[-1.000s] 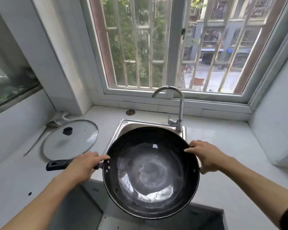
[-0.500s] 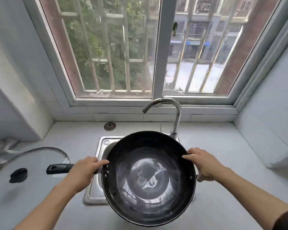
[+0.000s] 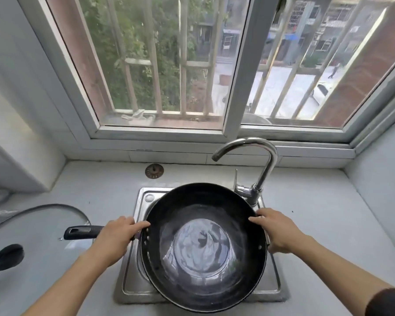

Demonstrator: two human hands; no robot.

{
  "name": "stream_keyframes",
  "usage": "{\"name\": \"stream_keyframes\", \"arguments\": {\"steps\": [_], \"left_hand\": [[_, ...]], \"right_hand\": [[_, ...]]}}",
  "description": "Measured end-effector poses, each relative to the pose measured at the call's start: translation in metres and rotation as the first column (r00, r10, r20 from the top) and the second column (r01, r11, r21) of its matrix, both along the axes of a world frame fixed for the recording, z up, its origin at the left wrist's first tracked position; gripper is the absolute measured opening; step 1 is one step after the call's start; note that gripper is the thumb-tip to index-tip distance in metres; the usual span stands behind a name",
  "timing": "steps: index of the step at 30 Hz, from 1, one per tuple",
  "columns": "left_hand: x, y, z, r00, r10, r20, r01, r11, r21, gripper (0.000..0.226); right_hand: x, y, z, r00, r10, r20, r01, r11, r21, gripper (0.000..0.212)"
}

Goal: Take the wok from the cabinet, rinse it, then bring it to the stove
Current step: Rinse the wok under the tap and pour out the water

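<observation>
A black wok (image 3: 203,245) hangs level over the steel sink (image 3: 132,286), covering most of the basin. Its inside is shiny and reflects the window. My left hand (image 3: 116,240) grips the wok's long black handle (image 3: 82,232) close to the bowl, index finger stretched to the rim. My right hand (image 3: 276,231) holds the opposite rim, thumb on top and fingers curled underneath. The curved chrome faucet (image 3: 260,169) stands behind the wok at the right; no water runs from its spout.
A glass lid (image 3: 32,247) with a black knob lies on the counter at the left. A round sink strainer (image 3: 154,171) sits on the counter behind the sink. Barred windows fill the wall ahead; white walls close in on both sides.
The wok has moved forward over the sink, nearer the faucet, with both hands keeping their hold. The view has shifted right, so the lid now lies at the left edge.
</observation>
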State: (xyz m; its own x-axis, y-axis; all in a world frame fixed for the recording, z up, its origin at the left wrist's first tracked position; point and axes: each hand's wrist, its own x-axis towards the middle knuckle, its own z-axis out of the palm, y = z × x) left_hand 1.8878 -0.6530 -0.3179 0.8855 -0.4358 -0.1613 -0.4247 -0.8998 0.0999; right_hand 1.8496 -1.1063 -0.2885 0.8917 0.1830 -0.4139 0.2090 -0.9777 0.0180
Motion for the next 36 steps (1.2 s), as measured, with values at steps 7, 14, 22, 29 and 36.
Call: {"name": "stream_keyframes", "arguments": {"steps": [7, 14, 22, 29, 36], "left_hand": [[0.012, 0.004, -0.016, 1.0, -0.004, -0.008, 0.005, 0.997, 0.073, 0.087], [0.016, 0.0, -0.026, 1.0, -0.02, 0.019, 0.019, 0.998, 0.068, 0.087], [0.01, -0.005, -0.025, 0.999, -0.011, 0.053, 0.008, 0.999, 0.052, 0.083], [0.009, -0.009, -0.022, 0.999, -0.005, 0.037, 0.003, 0.999, 0.051, 0.079], [0.008, -0.008, -0.025, 0.999, -0.006, 0.046, 0.003, 0.998, 0.062, 0.086]], "right_hand": [[0.022, 0.003, -0.019, 0.999, 0.034, -0.004, -0.034, 0.999, 0.008, 0.097], [0.027, 0.002, -0.027, 0.999, 0.047, -0.005, -0.047, 0.999, -0.019, 0.092], [0.022, -0.002, -0.043, 0.997, 0.077, 0.015, -0.077, 0.997, -0.03, 0.096], [0.032, -0.004, -0.032, 0.983, 0.038, -0.18, -0.029, 0.998, 0.053, 0.092], [0.055, 0.028, -0.009, 0.963, -0.182, 0.197, 0.091, 0.913, 0.397, 0.054]]}}
